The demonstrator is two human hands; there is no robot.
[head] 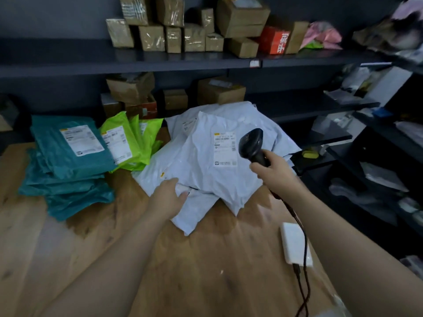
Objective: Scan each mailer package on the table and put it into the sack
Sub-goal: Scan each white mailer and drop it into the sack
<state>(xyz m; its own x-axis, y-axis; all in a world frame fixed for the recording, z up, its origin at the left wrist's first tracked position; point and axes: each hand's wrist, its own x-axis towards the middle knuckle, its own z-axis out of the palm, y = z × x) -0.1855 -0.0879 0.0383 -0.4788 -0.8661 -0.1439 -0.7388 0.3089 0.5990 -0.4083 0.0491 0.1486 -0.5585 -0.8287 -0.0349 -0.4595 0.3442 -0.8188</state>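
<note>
Right hand (272,169) grips barcode scanner (251,143) just right of the label (225,148) on the white mailer (203,177); left hand (169,197) lies flat on its near edge.

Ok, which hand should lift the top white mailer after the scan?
Left. The left hand rests on the white mailer at its near edge; the right hand grips the scanner pointed toward its label.

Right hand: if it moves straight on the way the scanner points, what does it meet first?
Probably the top white mailer, near its label; the scanner in the right hand aims there, depth unclear.
</note>
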